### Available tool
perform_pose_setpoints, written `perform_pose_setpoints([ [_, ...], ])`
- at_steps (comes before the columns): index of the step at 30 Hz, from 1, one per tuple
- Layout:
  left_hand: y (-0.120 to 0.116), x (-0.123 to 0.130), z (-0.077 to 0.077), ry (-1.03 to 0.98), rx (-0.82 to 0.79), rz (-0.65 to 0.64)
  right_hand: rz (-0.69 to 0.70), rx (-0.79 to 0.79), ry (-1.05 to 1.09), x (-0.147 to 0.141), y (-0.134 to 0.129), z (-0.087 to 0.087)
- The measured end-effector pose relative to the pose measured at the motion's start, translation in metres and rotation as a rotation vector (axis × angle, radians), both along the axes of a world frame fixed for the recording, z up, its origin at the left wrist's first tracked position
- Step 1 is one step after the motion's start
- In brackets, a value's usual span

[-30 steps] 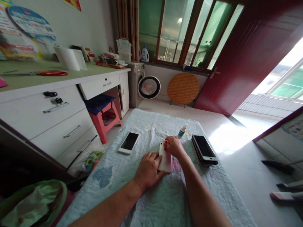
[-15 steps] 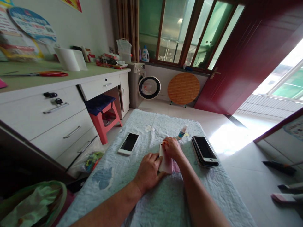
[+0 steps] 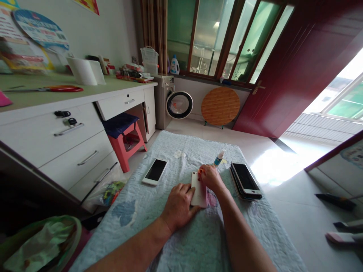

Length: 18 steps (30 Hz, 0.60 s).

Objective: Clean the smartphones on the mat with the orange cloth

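Your left hand steadied a pale pink phone, lying back up on the quilt-covered surface, its grip half curled about the lower left corner, fingers along one side and thumb at the bottom end. Your right hand held a bunched orange cloth against the phone's upper end, beside the camera, its grip closed around the fabric. A white phone lay screen up to the left; a small bottle stood just beyond your right hand, and a stack of phones rested near the right edge.
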State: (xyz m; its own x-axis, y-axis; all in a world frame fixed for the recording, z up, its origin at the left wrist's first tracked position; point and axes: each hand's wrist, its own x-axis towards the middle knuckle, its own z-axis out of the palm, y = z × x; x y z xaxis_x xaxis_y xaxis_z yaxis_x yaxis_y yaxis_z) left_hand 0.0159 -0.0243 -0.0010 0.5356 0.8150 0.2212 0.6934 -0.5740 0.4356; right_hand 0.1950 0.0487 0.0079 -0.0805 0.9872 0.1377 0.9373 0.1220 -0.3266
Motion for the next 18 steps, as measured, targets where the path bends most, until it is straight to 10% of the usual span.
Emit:
perform_pose_setpoints([
  [18, 0.005, -0.002, -0.004, -0.086, -0.008, -0.006, 0.253, 0.069, 0.178, -0.021, -0.007, -0.003],
])
